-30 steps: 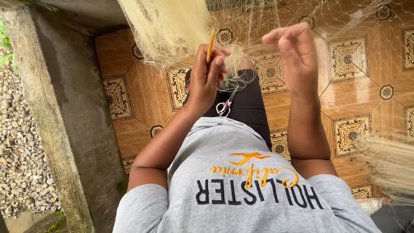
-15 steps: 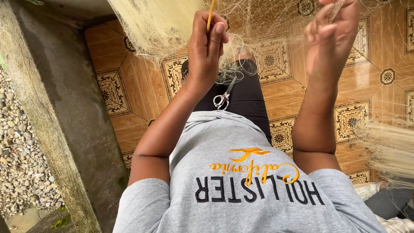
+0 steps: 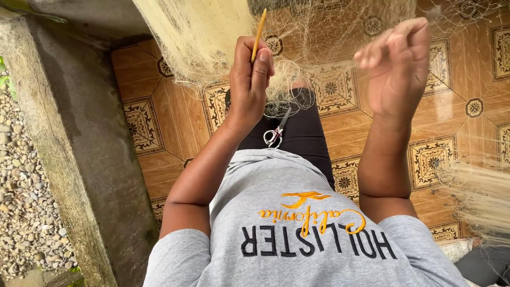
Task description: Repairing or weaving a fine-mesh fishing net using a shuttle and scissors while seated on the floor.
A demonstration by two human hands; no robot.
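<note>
Because it hangs from somewhere above the view and drapes down in front of the seated person, the pale fishing net point(image 3: 212, 37) sits within easy reach of both raised arms, its thick gathered part at the upper left and its fine open mesh point(image 3: 329, 32) spread thin across the top, so that the patterned brown floor tiles point(image 3: 159, 122) show through it. More bunched netting point(image 3: 478, 191) lies at the right edge. A concrete ledge point(image 3: 79, 159) borders the tiles on the left, with gravel point(image 3: 21, 186) beyond it.

On the lap, across black trousers point(image 3: 303, 133), rest small scissors point(image 3: 275, 133), points toward the net, probably kept there to be close by.

Raised to the mesh, the left hand point(image 3: 249, 85) is clenched around a slim yellow netting needle point(image 3: 258, 34), pinched upright between thumb and fingers so its tip meets the strands. The right hand point(image 3: 396, 69) is lifted beside it, fingers curled loosely together; whether they pinch a thread cannot be told.
</note>
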